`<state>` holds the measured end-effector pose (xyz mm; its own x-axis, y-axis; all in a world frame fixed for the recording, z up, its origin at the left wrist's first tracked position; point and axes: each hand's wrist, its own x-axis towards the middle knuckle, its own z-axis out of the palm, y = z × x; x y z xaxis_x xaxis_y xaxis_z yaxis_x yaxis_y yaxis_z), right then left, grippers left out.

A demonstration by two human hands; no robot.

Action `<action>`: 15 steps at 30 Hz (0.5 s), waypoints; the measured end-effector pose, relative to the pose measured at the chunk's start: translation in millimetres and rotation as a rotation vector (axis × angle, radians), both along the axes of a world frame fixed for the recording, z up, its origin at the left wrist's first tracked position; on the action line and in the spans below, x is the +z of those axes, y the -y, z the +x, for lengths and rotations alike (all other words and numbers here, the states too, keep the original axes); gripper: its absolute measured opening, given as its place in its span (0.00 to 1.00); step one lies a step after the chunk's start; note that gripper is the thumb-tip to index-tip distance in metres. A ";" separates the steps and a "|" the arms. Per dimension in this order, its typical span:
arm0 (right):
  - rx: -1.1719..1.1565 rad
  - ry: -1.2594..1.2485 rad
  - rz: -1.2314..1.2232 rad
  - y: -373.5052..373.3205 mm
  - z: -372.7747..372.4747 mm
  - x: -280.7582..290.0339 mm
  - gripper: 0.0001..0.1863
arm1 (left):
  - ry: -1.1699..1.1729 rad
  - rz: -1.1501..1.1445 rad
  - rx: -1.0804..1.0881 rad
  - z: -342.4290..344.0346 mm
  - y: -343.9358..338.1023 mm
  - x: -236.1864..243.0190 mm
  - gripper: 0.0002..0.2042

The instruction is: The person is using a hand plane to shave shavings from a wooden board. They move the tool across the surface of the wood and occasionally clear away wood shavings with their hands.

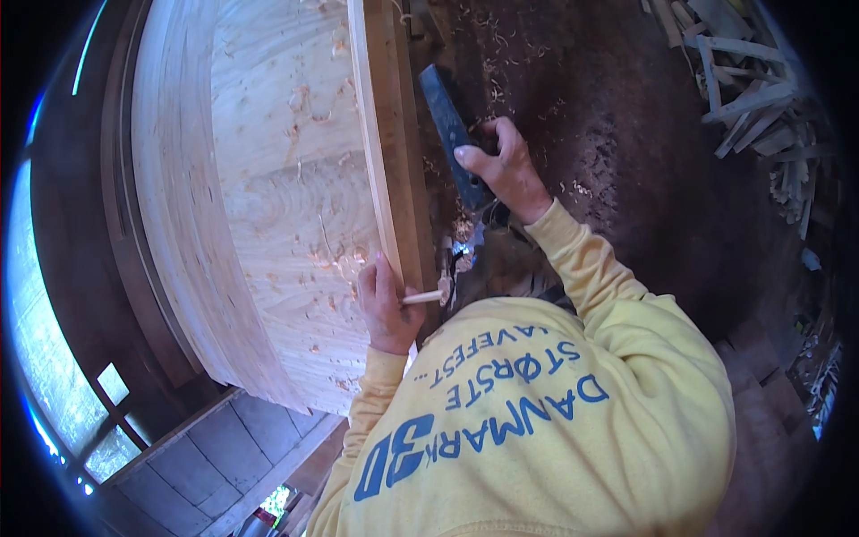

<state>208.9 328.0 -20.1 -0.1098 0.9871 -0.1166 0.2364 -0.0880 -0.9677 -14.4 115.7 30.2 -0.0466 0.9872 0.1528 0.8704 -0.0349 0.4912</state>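
Note:
My right hand (501,170) is closed on a long dark hand plane (445,112), held out over the floor just right of a long wooden beam (394,179). My left hand (386,304) rests against the beam near its lower end, with a short thin light wooden stick (422,297) gripped in its fingers, poking out to the right. A broad plywood panel (286,206) with scattered shavings and a rippled left edge lies left of the beam.
A pile of wood offcuts (743,98) is at the upper right. The dark floor (608,134) carries curled shavings. On the left are dark frames with bright openings (36,295) and a grey block wall (215,447) at the lower left.

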 end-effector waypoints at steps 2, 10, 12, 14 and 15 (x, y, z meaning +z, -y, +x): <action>0.012 0.013 0.015 1.8 -0.8 -0.8 0.39 | 0.010 -0.015 0.018 0.5 2.7 -0.3 0.32; -0.042 0.047 0.110 -9.9 -12.0 -0.5 0.37 | -0.136 -0.005 0.014 11.6 -46.2 -4.8 0.36; -0.060 0.077 0.141 -21.6 -21.8 14.0 0.37 | -0.231 0.118 0.061 16.5 -72.5 -12.8 0.38; -0.037 0.116 0.146 -29.7 -31.6 23.3 0.36 | -0.175 0.108 0.075 15.4 -81.0 -15.7 0.38; -0.028 0.079 0.185 -31.6 -37.0 24.4 0.35 | -0.130 0.098 0.092 15.4 -83.1 -15.8 0.39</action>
<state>171.9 359.7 4.3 -0.0796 0.9951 0.0596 0.3120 0.0816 -0.9466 1.0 198.8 14.5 -0.1093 0.9597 0.2589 0.9281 0.0053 0.3722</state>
